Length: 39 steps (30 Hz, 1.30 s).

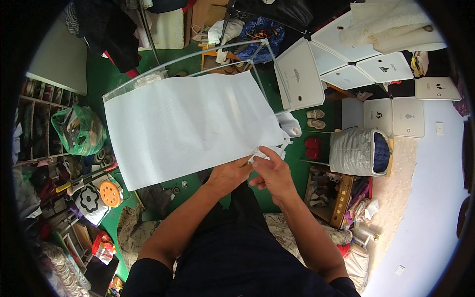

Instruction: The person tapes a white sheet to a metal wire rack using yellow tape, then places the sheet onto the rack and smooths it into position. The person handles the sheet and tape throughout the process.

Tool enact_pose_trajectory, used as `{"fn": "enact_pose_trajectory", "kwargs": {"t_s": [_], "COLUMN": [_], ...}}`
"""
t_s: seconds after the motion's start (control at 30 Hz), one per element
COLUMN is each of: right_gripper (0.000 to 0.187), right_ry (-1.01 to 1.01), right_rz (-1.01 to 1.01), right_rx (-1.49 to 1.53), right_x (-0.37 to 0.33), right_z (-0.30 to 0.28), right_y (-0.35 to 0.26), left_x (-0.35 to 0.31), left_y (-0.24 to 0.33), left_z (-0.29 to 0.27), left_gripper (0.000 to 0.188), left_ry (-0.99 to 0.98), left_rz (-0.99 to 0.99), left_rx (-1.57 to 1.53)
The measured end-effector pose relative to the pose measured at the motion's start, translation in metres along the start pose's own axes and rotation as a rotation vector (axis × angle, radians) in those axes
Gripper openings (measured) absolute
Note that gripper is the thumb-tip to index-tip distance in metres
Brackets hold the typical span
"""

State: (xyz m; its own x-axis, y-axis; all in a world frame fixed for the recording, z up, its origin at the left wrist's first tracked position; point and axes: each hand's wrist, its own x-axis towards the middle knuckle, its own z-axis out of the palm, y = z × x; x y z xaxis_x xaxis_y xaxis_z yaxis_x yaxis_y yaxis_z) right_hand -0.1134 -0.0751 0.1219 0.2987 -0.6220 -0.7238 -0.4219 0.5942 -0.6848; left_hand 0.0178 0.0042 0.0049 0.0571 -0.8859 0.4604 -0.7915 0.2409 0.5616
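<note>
A large white sheet (193, 123) lies spread across a grey metal tube frame (198, 52) in front of me. Both hands meet at its near right corner. My left hand (228, 176) is closed, its fingertips on a small crumpled white piece (259, 154) by that corner. From the right, my right hand (273, 174) pinches the same piece between thumb and forefinger, its other fingers loosely curled. Thin white strips (286, 143) hang off the corner just beyond. What the left fingertips grip is partly hidden.
White panelled cabinets (302, 74) stand at the far right. A grey quilted basket (354, 153) and a wooden box (329, 198) are on the right. At left are a green plastic bag (79, 129) and an orange round stool top (110, 193). Shoes (315, 119) sit on the green floor.
</note>
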Motion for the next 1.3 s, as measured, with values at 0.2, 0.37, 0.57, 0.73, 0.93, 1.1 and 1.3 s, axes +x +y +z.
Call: {"fn": "enact_pose_trajectory", "kwargs": {"t_s": [0.2,0.37,0.57,0.73,0.93,1.1,1.3], "right_gripper": [0.065,0.069,0.064,0.064,0.066,0.069,0.073], "right_ry": [-0.014,-0.048,-0.033,-0.064,-0.119,-0.04,0.002], "right_rz": [0.02,0.046,0.025,-0.004,-0.052,-0.081,-0.094], "right_rx": [-0.026,-0.064,-0.12,-0.188,-0.297,-0.281,-0.238], "right_x": [0.001,0.001,0.0,-0.001,-0.004,-0.006,0.003], "right_z": [0.0,-0.001,0.0,0.001,-0.001,-0.007,-0.017], "right_y": [-0.001,-0.002,0.003,0.005,0.008,0.008,0.012], "left_x": [0.0,-0.005,-0.013,-0.019,-0.016,-0.014,-0.014], "left_y": [0.001,-0.003,-0.004,-0.006,-0.003,-0.002,0.003], "left_z": [-0.001,0.002,0.011,0.015,0.006,0.004,0.004], "left_gripper": [0.028,0.026,0.024,0.03,0.031,0.017,0.009], "left_ry": [-0.024,-0.045,-0.108,-0.177,-0.229,-0.159,-0.144], "left_rz": [-0.027,-0.023,-0.087,-0.11,-0.074,-0.071,-0.105], "left_rx": [-0.015,-0.041,-0.089,-0.078,-0.024,-0.046,-0.002]}}
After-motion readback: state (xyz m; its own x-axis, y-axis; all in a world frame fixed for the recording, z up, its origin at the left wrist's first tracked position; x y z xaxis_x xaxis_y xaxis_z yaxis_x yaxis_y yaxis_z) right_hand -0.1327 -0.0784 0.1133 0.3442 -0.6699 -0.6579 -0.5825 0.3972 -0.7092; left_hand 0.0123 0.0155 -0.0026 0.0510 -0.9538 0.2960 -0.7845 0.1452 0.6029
